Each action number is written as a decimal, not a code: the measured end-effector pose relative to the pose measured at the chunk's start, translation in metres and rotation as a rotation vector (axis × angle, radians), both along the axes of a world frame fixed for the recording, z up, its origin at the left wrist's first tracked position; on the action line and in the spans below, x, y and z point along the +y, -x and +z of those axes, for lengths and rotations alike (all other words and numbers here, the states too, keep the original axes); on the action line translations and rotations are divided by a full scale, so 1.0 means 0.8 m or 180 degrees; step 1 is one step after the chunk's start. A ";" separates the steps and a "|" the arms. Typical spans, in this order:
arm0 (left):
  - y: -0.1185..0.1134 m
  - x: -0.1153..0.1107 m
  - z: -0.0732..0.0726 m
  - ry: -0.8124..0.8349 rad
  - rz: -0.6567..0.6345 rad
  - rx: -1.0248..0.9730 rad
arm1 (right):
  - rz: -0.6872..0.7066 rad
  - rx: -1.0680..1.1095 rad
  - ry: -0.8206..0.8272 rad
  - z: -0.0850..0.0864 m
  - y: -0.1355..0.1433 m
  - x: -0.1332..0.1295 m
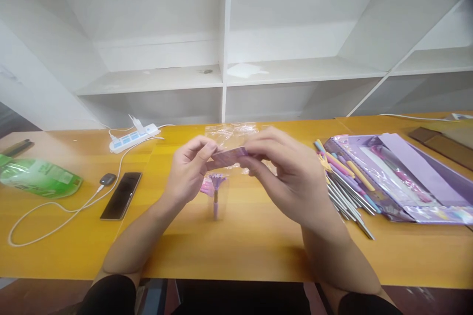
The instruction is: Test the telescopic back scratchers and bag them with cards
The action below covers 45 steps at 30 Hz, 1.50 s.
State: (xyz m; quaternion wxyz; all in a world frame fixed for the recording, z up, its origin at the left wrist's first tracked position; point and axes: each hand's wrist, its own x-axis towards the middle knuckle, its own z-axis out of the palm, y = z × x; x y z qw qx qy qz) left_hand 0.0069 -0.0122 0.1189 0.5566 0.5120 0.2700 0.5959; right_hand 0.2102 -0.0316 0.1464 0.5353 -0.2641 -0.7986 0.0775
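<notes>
My left hand and my right hand are raised over the middle of the table, closed in a pinch. Between them they hold a small flat purple piece, tilted almost edge-on, so its kind does not show. Below it, a purple pen-like thing with a flared top lies on the table, and a small pink item is beside that top. Just behind my hands lies a crumpled clear plastic wrapper, partly hidden by them.
Right: a pile of pens and metal tubes against an open purple box with packaged items. Left: a phone, a white cable, a green pouch and a power strip. White shelves stand behind the table.
</notes>
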 end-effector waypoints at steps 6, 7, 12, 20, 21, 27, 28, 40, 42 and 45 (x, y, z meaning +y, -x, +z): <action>0.002 -0.003 -0.003 -0.0128 0.0074 -0.0040 | -0.0190 0.0129 0.0210 -0.016 0.002 0.014; 0.002 -0.003 -0.003 -0.0120 0.0061 -0.0019 | -0.0215 0.0109 0.0170 -0.017 0.001 0.015; 0.002 -0.005 0.003 0.0010 -0.0078 0.0006 | -0.0415 -0.0213 -0.0132 -0.016 -0.003 0.018; 0.002 -0.013 0.010 0.0334 -0.0143 0.0016 | -0.0316 -0.0625 -0.0584 -0.010 -0.008 0.014; 0.002 -0.014 0.011 0.0345 -0.0123 0.0025 | -0.0337 -0.0696 -0.0603 -0.011 -0.008 0.012; 0.006 -0.011 0.013 0.0295 -0.0268 -0.0007 | -0.0402 -0.1032 -0.0596 -0.013 -0.013 0.001; 0.007 -0.010 0.013 0.0312 -0.0323 -0.0066 | -0.0406 -0.1036 -0.0608 -0.012 -0.014 0.000; 0.024 -0.002 0.007 -0.0166 -0.0525 0.0753 | -0.0375 -0.0774 -0.0422 -0.009 -0.013 0.012; 0.027 -0.001 0.006 -0.0119 -0.0561 0.0816 | -0.0335 -0.0771 -0.0412 -0.008 -0.015 0.013; 0.029 0.002 0.007 -0.0041 -0.0472 0.0758 | -0.0343 -0.0771 -0.0412 -0.006 -0.018 0.014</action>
